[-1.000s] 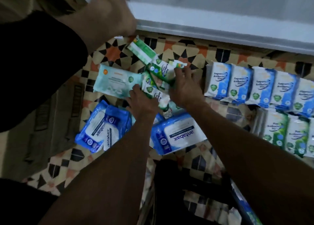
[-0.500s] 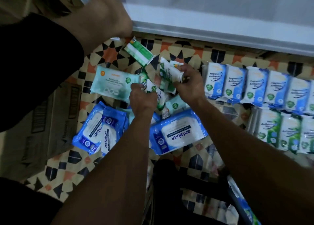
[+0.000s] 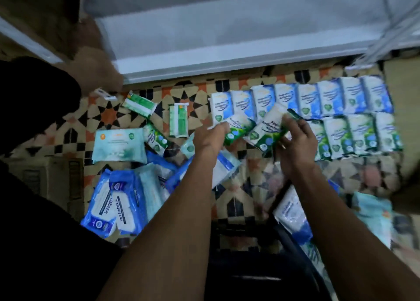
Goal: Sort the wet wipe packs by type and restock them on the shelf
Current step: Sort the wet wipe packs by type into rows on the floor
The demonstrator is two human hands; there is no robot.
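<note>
Covering the floor [image 3: 254, 182]: patterned tiles below a white shelf [image 3: 204, 39] | left hand [image 3: 210, 139] grip pinching green pack [image 3: 238, 128]; right hand [image 3: 295, 141] grip curled round second green pack [image 3: 267, 130], both above the tiles beside the green row [image 3: 359, 137]

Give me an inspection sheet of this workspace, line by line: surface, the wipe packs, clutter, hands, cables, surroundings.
Surface: patterned tile floor; packs lie on it.
Job's things: blue-white pack row and green-white pack row lined up at right; loose blue packs, a pale teal pack and small green packs scattered at left.
Clutter: cardboard box at left edge.
Grippers: left hand holds one green pack; right hand holds another, both above the floor near the green-white row.
Cables: nothing seen.
Surroundings: white shelf, bare where visible; another person's hand at upper left.
</note>
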